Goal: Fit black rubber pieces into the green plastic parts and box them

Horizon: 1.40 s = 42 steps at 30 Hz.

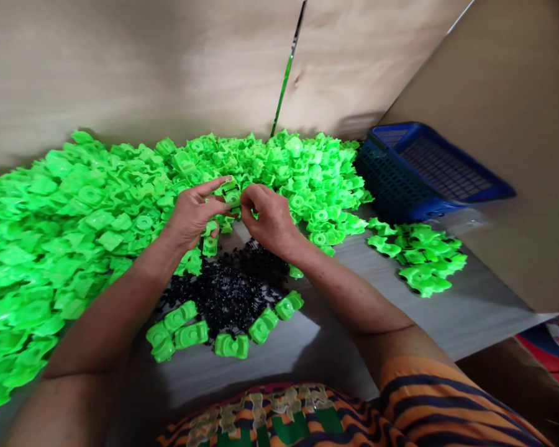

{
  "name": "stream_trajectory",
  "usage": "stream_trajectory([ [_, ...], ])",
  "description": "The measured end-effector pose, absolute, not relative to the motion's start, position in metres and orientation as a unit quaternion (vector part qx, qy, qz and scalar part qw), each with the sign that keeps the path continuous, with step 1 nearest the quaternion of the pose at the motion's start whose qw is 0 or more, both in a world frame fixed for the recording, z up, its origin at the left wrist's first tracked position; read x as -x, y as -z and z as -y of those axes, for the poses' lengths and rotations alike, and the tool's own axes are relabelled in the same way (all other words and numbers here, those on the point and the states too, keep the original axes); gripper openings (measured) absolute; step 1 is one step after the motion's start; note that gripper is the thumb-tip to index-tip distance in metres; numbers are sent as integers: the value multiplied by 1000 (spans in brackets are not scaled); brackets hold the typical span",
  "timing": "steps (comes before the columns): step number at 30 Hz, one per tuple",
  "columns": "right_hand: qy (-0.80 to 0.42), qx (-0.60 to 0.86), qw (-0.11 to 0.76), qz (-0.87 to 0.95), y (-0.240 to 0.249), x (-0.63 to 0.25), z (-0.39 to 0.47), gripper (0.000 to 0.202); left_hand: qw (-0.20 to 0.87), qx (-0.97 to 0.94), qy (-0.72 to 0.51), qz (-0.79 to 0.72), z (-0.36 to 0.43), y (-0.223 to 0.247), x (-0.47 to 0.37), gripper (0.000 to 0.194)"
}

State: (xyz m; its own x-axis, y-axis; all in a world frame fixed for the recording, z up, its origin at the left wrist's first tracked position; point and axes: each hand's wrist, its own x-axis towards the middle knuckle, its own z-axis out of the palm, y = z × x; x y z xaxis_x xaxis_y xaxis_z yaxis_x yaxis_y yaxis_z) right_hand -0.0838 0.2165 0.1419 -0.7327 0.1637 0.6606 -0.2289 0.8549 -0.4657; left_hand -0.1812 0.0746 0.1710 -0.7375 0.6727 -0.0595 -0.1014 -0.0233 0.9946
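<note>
My left hand point(193, 214) grips a small green plastic piece point(231, 194) between thumb and fingers, and dark bits show on that piece. Another green piece point(210, 243) hangs just under the same hand. Right beside the held piece, my right hand point(268, 217) is closed with fingertips pinched at its edge; whatever they pinch is too small to make out. Below both hands lies a heap of small black parts point(233, 288). Several green pieces point(231, 345) lie along the near edge of this heap.
A large pile of green pieces point(88, 198) spreads from the left across the back, against a wooden panel point(168, 68). At the right stands a blue basket point(400, 180), with a smaller group of green pieces point(423, 254) on the grey table point(475, 292) before it.
</note>
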Motion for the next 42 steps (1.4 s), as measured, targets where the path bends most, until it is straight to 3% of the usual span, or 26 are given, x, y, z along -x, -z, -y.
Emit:
stream_trajectory([
  [9, -265, -26, 394, 880, -143, 83, -215, 21, 265, -257, -698, -614, -77, -163, 185, 80],
  [22, -271, -45, 422, 864, -140, 85, -214, 19, 199, -250, -714, -623, -78, -156, 187, 63],
  [29, -412, -43, 421, 807, -133, 89, -218, 11, 160, -263, -725, -616, -76, -164, 186, 58],
  [36, -627, -45, 316, 711, -134, 95, -219, 43, 138, -288, -708, -630, -73, -171, 182, 51],
  [42, -641, -70, 302, 702, -138, 94, -223, 44, 118, -297, -693, -646, -68, -177, 181, 50],
])
